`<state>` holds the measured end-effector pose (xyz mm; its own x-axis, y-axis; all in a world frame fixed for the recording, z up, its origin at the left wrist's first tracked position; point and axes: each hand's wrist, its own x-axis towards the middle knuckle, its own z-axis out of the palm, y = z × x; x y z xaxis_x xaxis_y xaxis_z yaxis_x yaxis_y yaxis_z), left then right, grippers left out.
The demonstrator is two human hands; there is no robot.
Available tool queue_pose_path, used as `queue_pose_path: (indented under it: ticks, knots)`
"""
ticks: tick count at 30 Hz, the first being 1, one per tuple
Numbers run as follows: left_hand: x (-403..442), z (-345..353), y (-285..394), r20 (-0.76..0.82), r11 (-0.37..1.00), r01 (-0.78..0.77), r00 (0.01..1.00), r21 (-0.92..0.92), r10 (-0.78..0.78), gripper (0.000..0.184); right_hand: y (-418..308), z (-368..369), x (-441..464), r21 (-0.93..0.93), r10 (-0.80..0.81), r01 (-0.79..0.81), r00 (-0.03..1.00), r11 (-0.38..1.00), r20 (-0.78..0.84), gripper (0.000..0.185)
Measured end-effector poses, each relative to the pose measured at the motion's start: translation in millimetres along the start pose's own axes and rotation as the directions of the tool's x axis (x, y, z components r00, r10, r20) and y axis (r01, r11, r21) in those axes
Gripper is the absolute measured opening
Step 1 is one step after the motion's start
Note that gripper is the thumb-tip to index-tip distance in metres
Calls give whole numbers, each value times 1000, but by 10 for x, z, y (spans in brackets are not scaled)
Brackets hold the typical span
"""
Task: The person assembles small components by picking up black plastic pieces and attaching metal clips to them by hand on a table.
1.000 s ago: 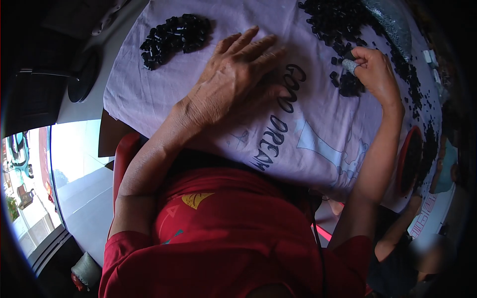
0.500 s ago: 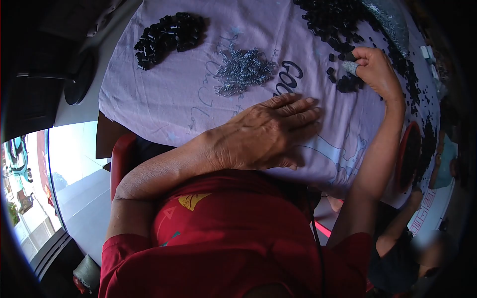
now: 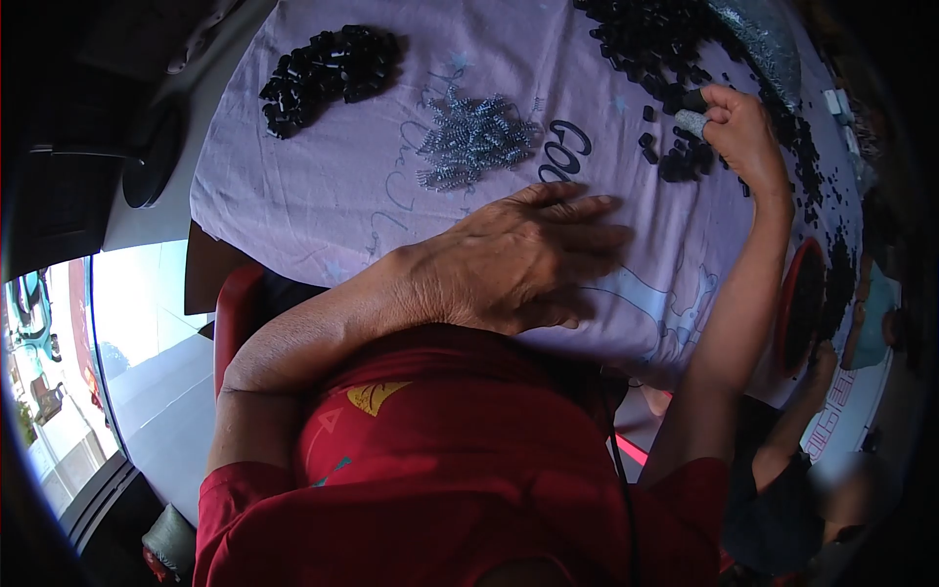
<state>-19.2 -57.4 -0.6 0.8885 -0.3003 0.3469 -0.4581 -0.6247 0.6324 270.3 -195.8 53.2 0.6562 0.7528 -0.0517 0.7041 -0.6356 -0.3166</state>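
Observation:
My left hand (image 3: 533,256) lies palm down on the pink cloth near the table's edge, fingers stretched out, nothing visibly held. Over at the right, my right hand (image 3: 741,132) has its thumb and forefinger brought close together, with a grey wrap on the thumb and a dark covering on the forefinger. Whatever may be between these fingertips is too small to tell. Just below them sits a little group of small black plastic pieces (image 3: 682,161). A larger heap of black pieces (image 3: 646,44) spreads above. Small metal coil springs (image 3: 476,140) form a pile left of centre.
Another heap of black pieces (image 3: 333,78) lies at the upper left. A clear bag (image 3: 768,54) of shiny metal parts rests at the top right. A red-rimmed container (image 3: 804,305) stands at the right edge, near another person's arm (image 3: 807,406).
My right thumb and forefinger have shifted slightly upward, away from the small group of black pieces. My left hand stays on the cloth, its fingers slightly more spread.

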Motion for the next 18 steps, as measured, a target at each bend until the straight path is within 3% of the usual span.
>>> queue_pose_path:
  ticks: [5, 8, 11, 14, 17, 18]
  knots:
    - [8, 13, -17, -25, 1000, 1, 1000, -12, -1, 53, 32, 115, 28, 62, -15, 27, 985, 998, -174, 31]
    - [8, 16, -24, -32, 1000, 3, 999, -23, -4, 52, 138, 167, 93, 28, -150, 165, 943, 986, -297, 31]
    - [19, 7, -29, -31, 1000, 0, 1000, -30, -1, 51, 74, 261, 104, 22, -212, 222, 953, 975, -215, 29]
    - [17, 13, -30, -37, 999, 4, 999, -35, -5, 50, -36, 208, 92, 136, -202, 207, 978, 969, -49, 28]
    - [20, 18, -35, -44, 999, 1, 999, -34, -3, 49, -148, 229, 31, 99, -173, 200, 958, 975, -229, 29]
    - [16, 26, -40, -49, 999, 1, 999, -36, -3, 48, -121, 258, 63, 48, -232, 254, 932, 966, -277, 31]
